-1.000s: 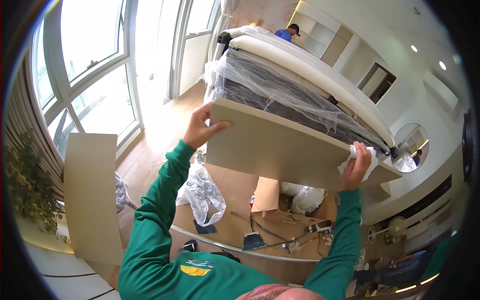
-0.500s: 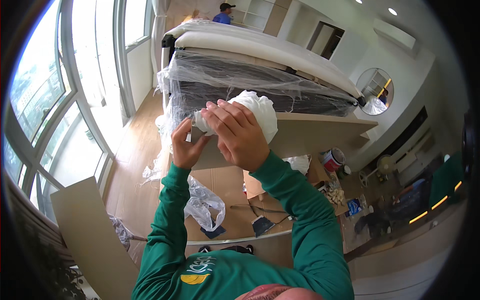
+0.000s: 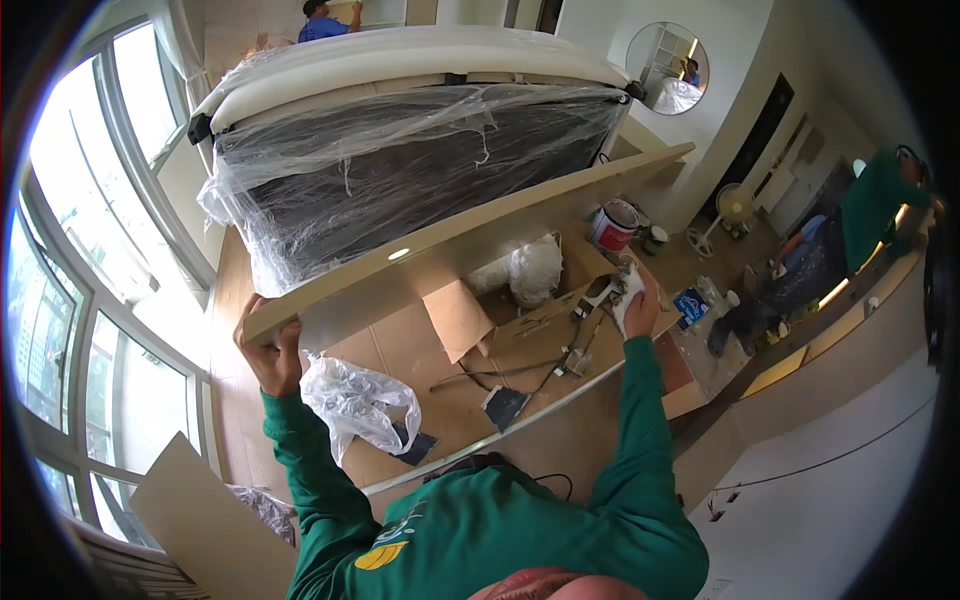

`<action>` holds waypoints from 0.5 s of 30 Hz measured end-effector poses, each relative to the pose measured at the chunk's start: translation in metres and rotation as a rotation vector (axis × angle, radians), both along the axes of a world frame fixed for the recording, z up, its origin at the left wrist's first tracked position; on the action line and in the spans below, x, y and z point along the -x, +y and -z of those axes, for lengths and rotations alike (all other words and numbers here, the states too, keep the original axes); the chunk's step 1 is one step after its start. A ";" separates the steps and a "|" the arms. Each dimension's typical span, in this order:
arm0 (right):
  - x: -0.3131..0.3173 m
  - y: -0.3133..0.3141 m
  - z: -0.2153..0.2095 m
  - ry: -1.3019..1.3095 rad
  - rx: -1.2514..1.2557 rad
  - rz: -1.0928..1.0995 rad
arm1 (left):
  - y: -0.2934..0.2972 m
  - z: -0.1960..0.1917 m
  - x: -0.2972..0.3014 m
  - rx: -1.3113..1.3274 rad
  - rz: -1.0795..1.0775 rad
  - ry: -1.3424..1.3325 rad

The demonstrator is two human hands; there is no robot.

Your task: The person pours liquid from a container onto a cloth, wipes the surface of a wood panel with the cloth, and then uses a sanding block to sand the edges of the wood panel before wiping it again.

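Observation:
A long beige board (image 3: 470, 222) stretches on a slant from the left across to the right. My left hand (image 3: 270, 345) is closed round its near left end, the thumb below the edge. Farther right, my right hand (image 3: 640, 308) has its fingers wrapped round a crumpled white cloth (image 3: 627, 284), low over the cardboard-covered surface (image 3: 400, 345). Just left of that hand lie a small grey tool (image 3: 597, 296) and a dark cable (image 3: 515, 372). Behind them sits a rounded white bundle (image 3: 536, 272).
Beyond the board stands bulky furniture wrapped in clear plastic (image 3: 400, 155). A clear plastic bag (image 3: 350, 400) and dark pads (image 3: 506, 407) lie in front. A paint can (image 3: 614, 226) and a fan (image 3: 735, 205) are to the right. One person (image 3: 325, 25) is at the back, another (image 3: 880, 205) at right.
My right hand has left the board's end with the white cloth and moved right and down over the cardboard. My left hand still holds the end. The view has turned to the right.

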State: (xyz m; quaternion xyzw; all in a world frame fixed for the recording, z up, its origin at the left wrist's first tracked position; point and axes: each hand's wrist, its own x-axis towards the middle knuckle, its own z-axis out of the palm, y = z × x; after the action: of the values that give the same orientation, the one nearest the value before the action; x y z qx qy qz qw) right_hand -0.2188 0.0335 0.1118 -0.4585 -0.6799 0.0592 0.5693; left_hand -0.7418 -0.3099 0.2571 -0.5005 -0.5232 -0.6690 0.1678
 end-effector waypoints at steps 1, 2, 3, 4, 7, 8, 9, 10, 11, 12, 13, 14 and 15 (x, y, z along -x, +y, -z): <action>-0.025 0.001 0.062 -0.040 0.045 0.064 | -0.001 -0.004 -0.003 0.075 0.011 0.042; -0.039 -0.005 0.111 -0.078 0.102 0.110 | 0.000 -0.001 -0.007 0.045 -0.004 0.039; -0.031 -0.025 0.140 -0.116 0.225 0.065 | -0.001 0.004 -0.011 0.032 -0.032 0.047; -0.019 -0.042 0.160 -0.156 0.339 0.025 | -0.001 0.008 -0.013 0.008 -0.054 0.052; -0.005 -0.075 0.196 -0.566 0.388 -0.379 | -0.015 0.018 -0.017 0.094 -0.168 0.089; -0.005 -0.078 0.206 -0.628 0.293 -0.377 | -0.018 0.021 -0.019 0.118 -0.190 0.103; 0.001 -0.071 0.214 -0.688 0.200 -0.376 | -0.019 0.021 -0.020 0.151 -0.230 0.121; 0.004 -0.069 0.227 -0.751 0.122 -0.382 | -0.020 0.023 -0.021 0.136 -0.235 0.134; 0.003 -0.061 0.235 -0.746 0.092 -0.375 | -0.017 0.027 -0.021 0.124 -0.225 0.140; 0.001 -0.053 0.243 -0.740 0.070 -0.365 | -0.014 0.029 -0.023 0.118 -0.209 0.147; -0.005 -0.045 0.252 -0.823 0.133 -0.338 | -0.008 0.028 -0.026 0.137 -0.211 0.164; -0.007 -0.046 0.262 -0.904 0.184 -0.329 | -0.010 0.044 -0.012 0.084 -0.232 0.081; -0.001 -0.059 0.261 -0.828 0.242 -0.333 | -0.016 0.052 -0.005 0.076 -0.245 0.087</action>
State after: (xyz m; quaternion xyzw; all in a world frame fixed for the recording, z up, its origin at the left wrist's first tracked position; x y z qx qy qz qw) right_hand -0.2181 -0.0254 -0.1489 -0.3913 -0.9026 0.0407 0.1747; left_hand -0.7373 -0.3261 0.2051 -0.4675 -0.5977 -0.6008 0.2514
